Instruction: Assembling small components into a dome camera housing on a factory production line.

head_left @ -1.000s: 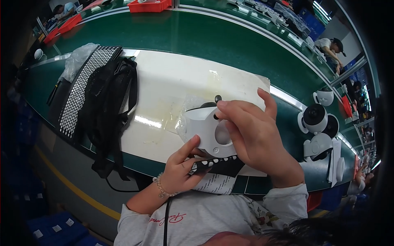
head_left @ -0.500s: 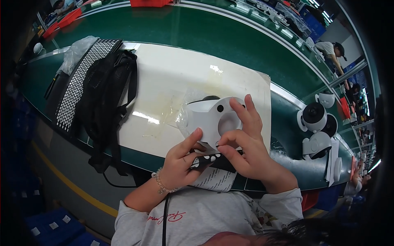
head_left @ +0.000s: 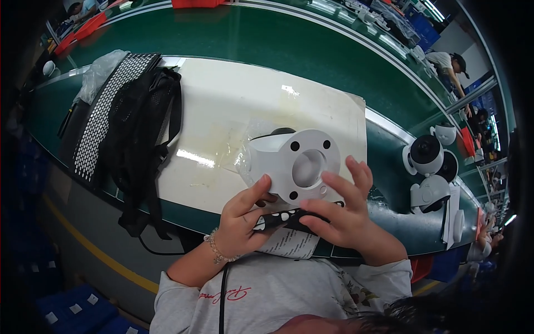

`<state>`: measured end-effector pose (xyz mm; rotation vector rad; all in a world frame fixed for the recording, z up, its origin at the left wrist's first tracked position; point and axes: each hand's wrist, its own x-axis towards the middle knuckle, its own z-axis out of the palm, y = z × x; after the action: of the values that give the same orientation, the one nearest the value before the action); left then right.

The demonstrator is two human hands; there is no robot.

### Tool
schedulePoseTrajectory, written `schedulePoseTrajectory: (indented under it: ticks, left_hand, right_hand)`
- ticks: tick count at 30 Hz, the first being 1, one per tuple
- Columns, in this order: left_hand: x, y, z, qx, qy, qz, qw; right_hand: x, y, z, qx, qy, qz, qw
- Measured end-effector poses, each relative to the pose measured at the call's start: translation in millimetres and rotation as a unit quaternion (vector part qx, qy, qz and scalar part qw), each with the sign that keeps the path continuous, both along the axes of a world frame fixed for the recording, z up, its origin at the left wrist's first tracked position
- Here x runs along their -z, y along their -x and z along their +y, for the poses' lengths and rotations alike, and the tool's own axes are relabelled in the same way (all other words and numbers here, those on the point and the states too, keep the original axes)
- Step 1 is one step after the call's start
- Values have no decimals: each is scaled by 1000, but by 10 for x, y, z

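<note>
My left hand is closed around the lower left of a white camera, its round base turned up. Three black round pads sit on the base rim, around a deep hollow; at the lower right a small pale round spot shows no black pad. That same hand also holds a black strip with white round spots, just below the base. My right hand is open, fingers apart, by the base's lower right edge and the strip's right end. Nothing shows between its fingers.
A white board with clear film lies under the camera. To the left is a black mesh bag with straps. Several white cameras stand at the right, beside papers. Beyond runs a green belt; other people work farther off.
My right hand has opened from a pinch at the base's lower edge and drawn back slightly to the lower right. A black pad now shows at that spot on the rim.
</note>
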<state>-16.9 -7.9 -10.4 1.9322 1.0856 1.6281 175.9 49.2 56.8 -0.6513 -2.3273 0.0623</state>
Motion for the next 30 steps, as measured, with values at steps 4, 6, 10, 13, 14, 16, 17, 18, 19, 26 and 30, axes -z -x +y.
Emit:
schedulePoseTrajectory:
  ticks: [4, 6, 10, 13, 14, 16, 17, 18, 19, 26, 30]
  left_hand:
    - [33, 26, -4, -11, -23, 27, 999]
    - [40, 22, -12, -14, -15, 35, 999]
    - [48, 18, -19, -23, -18, 36, 999]
    - [4, 6, -5, -17, -35, 65, 997]
    - [-5, -4, 7, -26, -41, 73, 996]
    - [-2, -28, 23, -35, -47, 82, 995]
    - [10, -44, 21, -33, -39, 71, 996]
    - [19, -58, 14, -30, -32, 60, 997]
    - [14, -56, 2, -30, -32, 61, 997]
    - [7, -43, -41, -22, 7, 60, 998]
    - [59, -5, -39, -26, 11, 42, 999]
  right_hand:
    - [44, -49, 18, -72, -33, -14, 997]
    - [77, -81, 31, -90, -59, 8, 994]
    - [53, -159, 174, -42, 134, 85, 986]
    - [-15, -177, 202, 4, 171, 57, 984]
    - [-15, -166, 189, 2, 182, 50, 982]
    - [-34, -176, 168, 0, 193, 44, 980]
    - [-62, -184, 148, 15, 168, 11, 986]
    - [-82, -195, 124, 31, 144, -23, 989]
    - [-88, -209, 95, 31, 144, -22, 989]
    - [-163, -256, 2, 58, -124, -165, 977]
    - [-127, -241, 179, 93, 166, 2, 982]
